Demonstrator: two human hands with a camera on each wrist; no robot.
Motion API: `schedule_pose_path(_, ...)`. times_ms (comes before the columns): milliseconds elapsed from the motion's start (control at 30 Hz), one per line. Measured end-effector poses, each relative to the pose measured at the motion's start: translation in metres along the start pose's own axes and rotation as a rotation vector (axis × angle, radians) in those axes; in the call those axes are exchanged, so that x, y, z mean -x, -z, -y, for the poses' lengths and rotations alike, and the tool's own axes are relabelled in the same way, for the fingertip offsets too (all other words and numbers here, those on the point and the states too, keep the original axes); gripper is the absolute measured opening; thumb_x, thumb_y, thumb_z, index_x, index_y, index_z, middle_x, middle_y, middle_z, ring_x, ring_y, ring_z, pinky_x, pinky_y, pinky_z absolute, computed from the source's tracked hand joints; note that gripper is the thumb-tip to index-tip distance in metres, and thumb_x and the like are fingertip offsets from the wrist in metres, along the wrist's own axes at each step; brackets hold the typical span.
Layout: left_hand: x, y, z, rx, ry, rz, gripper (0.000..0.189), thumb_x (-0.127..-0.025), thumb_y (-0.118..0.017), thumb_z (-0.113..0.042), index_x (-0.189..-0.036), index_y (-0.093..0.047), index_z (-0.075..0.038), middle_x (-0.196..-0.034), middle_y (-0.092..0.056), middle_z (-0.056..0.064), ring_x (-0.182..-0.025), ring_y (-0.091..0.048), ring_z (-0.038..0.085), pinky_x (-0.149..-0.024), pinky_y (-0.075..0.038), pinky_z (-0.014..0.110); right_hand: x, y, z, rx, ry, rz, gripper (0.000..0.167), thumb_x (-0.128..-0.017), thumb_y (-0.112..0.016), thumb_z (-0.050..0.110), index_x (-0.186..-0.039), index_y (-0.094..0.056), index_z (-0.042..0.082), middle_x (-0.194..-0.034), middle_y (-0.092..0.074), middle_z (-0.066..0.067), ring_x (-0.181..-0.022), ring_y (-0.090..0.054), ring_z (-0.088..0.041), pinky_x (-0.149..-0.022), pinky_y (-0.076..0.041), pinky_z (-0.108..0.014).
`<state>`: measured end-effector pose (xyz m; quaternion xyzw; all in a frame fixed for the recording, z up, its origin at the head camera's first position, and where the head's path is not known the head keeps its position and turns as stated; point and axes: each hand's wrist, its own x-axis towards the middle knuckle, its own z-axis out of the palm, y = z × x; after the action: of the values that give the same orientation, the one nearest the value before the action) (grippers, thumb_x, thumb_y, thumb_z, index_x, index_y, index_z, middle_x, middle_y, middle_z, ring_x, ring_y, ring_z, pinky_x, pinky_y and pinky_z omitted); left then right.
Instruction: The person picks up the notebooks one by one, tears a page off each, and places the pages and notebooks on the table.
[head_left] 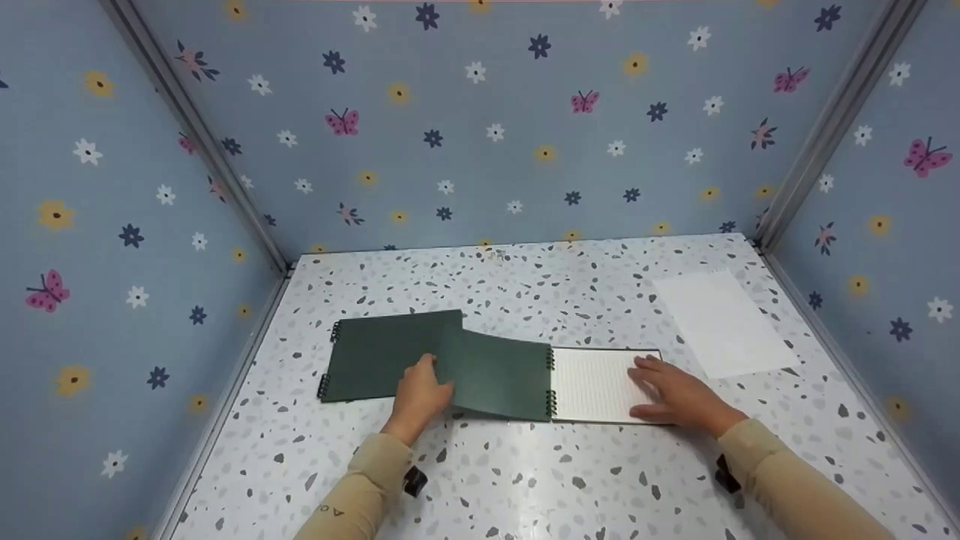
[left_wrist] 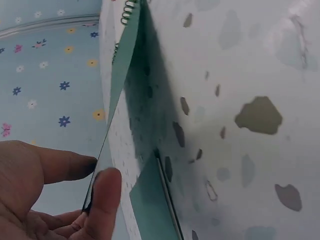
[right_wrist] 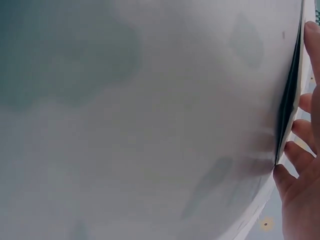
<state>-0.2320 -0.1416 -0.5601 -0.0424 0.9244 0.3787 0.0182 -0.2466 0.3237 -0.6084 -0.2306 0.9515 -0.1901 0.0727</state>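
Starting wide, looking past flower-printed walls (head_left: 487,112) onto a speckled tabletop (head_left: 525,487). Spotting an unfolded notebook (head_left: 525,386) lying mid-table, its raised side crossing, in the head view, over part of a closed green notebook (head_left: 382,356) on the left; finding a loose white sheet (head_left: 724,322) out at the far right, apart from both. Zeroing in on the green cover (head_left: 495,375) and, across the binding, the lined page (head_left: 592,382). Lifting that cover by its free edge with the left hand (head_left: 420,390), pinching thumb and finger (left_wrist: 107,192) nearly together, leaving just the cover's thickness between. Resting the right hand (head_left: 682,401) at the page's outer end, spreading gently bent fingers, touching the edge, gripping nothing that shows.

Probably doing this best by pinching lightly to avoid a crease, swinging the cover square without twisting, weighting the page just enough to steady it, and clearing the closed notebook beneath.

And now counting, big to small: tallying three walls, one tabletop, two notebooks, one sheet, two hands, two black wrist devices (head_left: 414,480), and two coil groups (head_left: 552,358) per notebook.
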Motion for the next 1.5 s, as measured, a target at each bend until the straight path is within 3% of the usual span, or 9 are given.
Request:
schedule_pose_path(100, -0.003, -0.005, 0.005, -0.136, -0.017, -0.013, 0.052, -0.103, -0.072, -0.019, -0.14, -0.06, 0.015, -0.129, -0.071, 0.033, -0.115, -0.073, 0.049, -0.096, -0.061, 0.062, 0.0, 0.002, -0.001, 0.009, -0.009, -0.01, 0.089, -0.095, -0.081, 0.054, -0.159, -0.052, -0.002, -0.167, -0.045, -0.029, -0.155, -0.042, -0.053, -0.126, -0.036, -0.066)
schedule_pose_path(233, -0.008, -0.014, 0.005, -0.304, -0.048, -0.026, 0.044, -0.104, -0.072, -0.023, -0.128, -0.066, 0.013, -0.117, -0.071, 0.029, -0.107, -0.072, 0.048, -0.088, -0.062, 0.063, 0.0, 0.005, -0.001, 0.045, -0.011, -0.02, 0.091, -0.095, -0.081, 0.054, -0.159, -0.05, -0.004, -0.165, -0.046, -0.033, -0.153, -0.043, -0.055, -0.125, -0.038, -0.067)
schedule_pose_path(367, -0.013, -0.029, -0.003, -0.398, -0.171, -0.003, 0.043, -0.104, -0.073, -0.023, -0.129, -0.067, 0.012, -0.122, -0.068, 0.029, -0.113, -0.069, 0.046, -0.09, -0.062, 0.061, 0.0, 0.006, 0.0, 0.056, -0.046, -0.016, 0.094, -0.095, -0.08, 0.055, -0.159, -0.049, -0.006, -0.165, -0.044, -0.035, -0.152, -0.042, -0.056, -0.125, -0.037, -0.067)
schedule_pose_path(533, -0.023, -0.049, -0.016, -0.471, -0.398, 0.155, 0.054, -0.108, -0.068, -0.03, -0.148, -0.059, 0.005, -0.154, -0.056, 0.03, -0.144, -0.055, 0.048, -0.114, -0.053, 0.061, -0.001, 0.005, 0.003, 0.045, -0.101, -0.033, 0.098, -0.095, -0.079, 0.059, -0.161, -0.047, -0.005, -0.166, -0.041, -0.035, -0.154, -0.04, -0.056, -0.125, -0.036, -0.067)
schedule_pose_path(700, -0.028, -0.064, -0.027, -0.554, -0.495, 0.316, 0.067, -0.111, -0.061, -0.046, -0.165, -0.047, -0.008, -0.173, -0.038, 0.023, -0.162, -0.033, 0.048, -0.128, -0.036, 0.064, -0.002, 0.001, 0.004, 0.076, -0.096, -0.046, 0.1, -0.096, -0.077, 0.06, -0.159, -0.045, -0.011, -0.165, -0.041, -0.037, -0.154, -0.041, -0.056, -0.125, -0.036, -0.067)
schedule_pose_path(967, -0.032, -0.08, -0.029, -0.615, -0.502, 0.375, 0.072, -0.11, -0.055, -0.057, -0.17, -0.041, -0.019, -0.177, -0.034, 0.018, -0.165, -0.027, 0.048, -0.13, -0.031, 0.065, -0.008, 0.002, 0.004, 0.087, -0.136, -0.009, 0.094, -0.103, -0.072, 0.052, -0.16, -0.039, -0.014, -0.167, -0.038, -0.038, -0.156, -0.037, -0.055, -0.128, -0.033, -0.066)
schedule_pose_path(1500, -0.028, -0.076, -0.035, -0.618, -0.476, 0.38, 0.075, -0.108, -0.058, -0.058, -0.169, -0.043, -0.018, -0.176, -0.036, 0.019, -0.163, -0.03, 0.05, -0.129, -0.033, 0.066, -0.014, 0.004, 0.007, 0.117, -0.126, 0.037, 0.088, -0.105, -0.071, 0.046, -0.159, -0.04, -0.016, -0.166, -0.038, -0.039, -0.158, -0.035, -0.054, -0.13, -0.029, -0.066)
